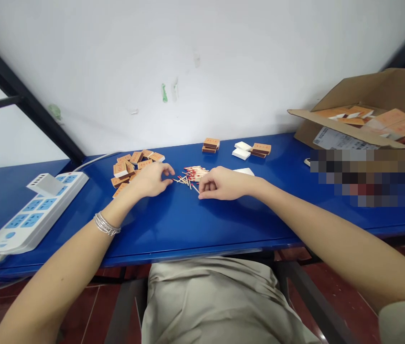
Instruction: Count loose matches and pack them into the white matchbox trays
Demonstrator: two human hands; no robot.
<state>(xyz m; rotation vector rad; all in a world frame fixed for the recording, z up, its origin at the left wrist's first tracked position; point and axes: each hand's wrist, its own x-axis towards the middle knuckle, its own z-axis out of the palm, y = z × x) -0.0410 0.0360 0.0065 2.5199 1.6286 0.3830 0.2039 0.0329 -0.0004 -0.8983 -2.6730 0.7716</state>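
Note:
A loose pile of red-tipped matches (195,173) lies on the blue table between my two hands, with several stray ones at its left edge. My left hand (153,179) hovers at that left edge, thumb and index finger curved and apart, with nothing visible between them. Closed in a pinch, my right hand (221,184) is at the pile's near right side. A single match (195,189) sticks out from its fingertips. Behind my left hand is a heap of orange-brown matchboxes (136,165). My right hand partly hides a white tray-like piece (246,171).
Two stacked matchboxes (211,145) stand near the wall. White box pieces (241,150) and more matchboxes (261,149) sit to their right. An open cardboard carton (334,131) holding matchboxes is far right, beside a blurred patch. A white power strip (40,210) lies at left on the blue table (188,229).

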